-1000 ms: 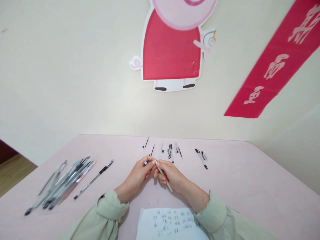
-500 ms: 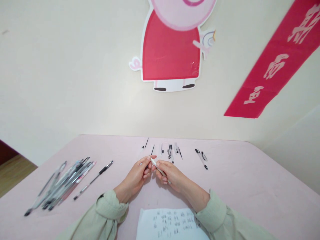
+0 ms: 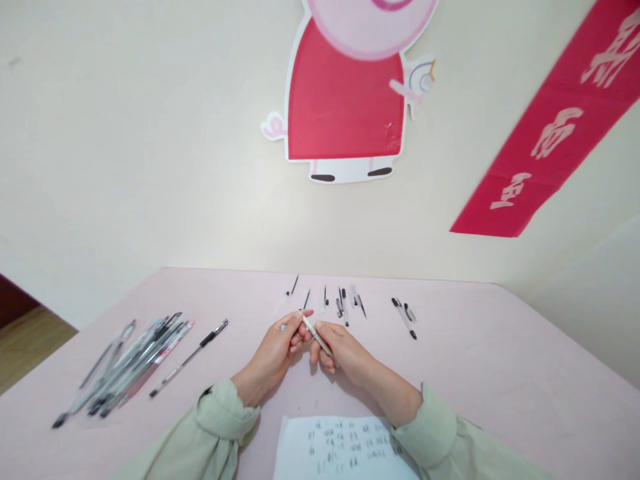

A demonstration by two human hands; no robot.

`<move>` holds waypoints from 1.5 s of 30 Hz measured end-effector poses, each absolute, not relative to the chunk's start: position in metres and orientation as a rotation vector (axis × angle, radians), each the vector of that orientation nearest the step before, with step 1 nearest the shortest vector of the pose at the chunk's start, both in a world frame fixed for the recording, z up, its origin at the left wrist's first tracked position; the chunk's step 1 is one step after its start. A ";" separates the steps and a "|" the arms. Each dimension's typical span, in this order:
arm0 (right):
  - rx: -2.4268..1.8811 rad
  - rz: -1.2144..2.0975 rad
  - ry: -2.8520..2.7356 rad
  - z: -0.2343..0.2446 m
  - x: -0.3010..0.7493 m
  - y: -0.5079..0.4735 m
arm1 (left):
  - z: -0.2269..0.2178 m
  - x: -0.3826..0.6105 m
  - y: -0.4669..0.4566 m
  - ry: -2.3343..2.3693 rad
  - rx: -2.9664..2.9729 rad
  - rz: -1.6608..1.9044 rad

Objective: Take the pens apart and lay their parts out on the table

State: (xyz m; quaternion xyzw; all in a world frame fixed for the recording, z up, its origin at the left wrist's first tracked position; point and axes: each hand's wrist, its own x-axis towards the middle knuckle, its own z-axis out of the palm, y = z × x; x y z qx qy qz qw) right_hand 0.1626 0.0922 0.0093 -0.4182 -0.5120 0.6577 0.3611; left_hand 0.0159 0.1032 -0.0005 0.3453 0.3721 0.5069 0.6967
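Observation:
A slim off-white pen (image 3: 319, 338) slants between my two hands above the middle of the table. My left hand (image 3: 277, 345) pinches its upper end between thumb and fingers. Around the lower part, my right hand (image 3: 347, 348) is closed, thumb on top. A small bit of blue shows at the left fingers; I cannot make out what it is. Just beyond the hands lie several pen parts, among them a thin black refill (image 3: 295, 285), small black caps and clear barrels (image 3: 355, 295). A sheet of handwritten paper (image 3: 345, 450) lies nearest me, between my forearms.
On the left is a pile of pens (image 3: 137, 367), with a single black-grip pen (image 3: 189, 359) beside it. A clear pen with black ends (image 3: 404, 319) and a loose cap (image 3: 410, 312) lie at the right. The pink-covered table (image 3: 500, 373) meets a wall behind.
My right hand has shifted slightly along the pen, and its fingers have loosened and spread a little below. The left hand keeps its pinch. The whole view has shifted slightly.

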 end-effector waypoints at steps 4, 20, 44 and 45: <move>-1.097 1.633 -1.285 0.010 0.165 0.093 | 0.000 0.015 0.103 0.828 0.747 1.133; -1.130 1.713 -1.232 0.008 0.166 0.095 | -0.003 0.015 0.104 0.805 0.717 1.170; -1.215 1.577 -1.309 0.014 0.167 0.096 | 0.003 0.019 0.098 0.921 0.785 1.191; -1.223 1.570 -1.317 0.013 0.167 0.096 | 0.003 0.018 0.099 0.923 0.783 1.195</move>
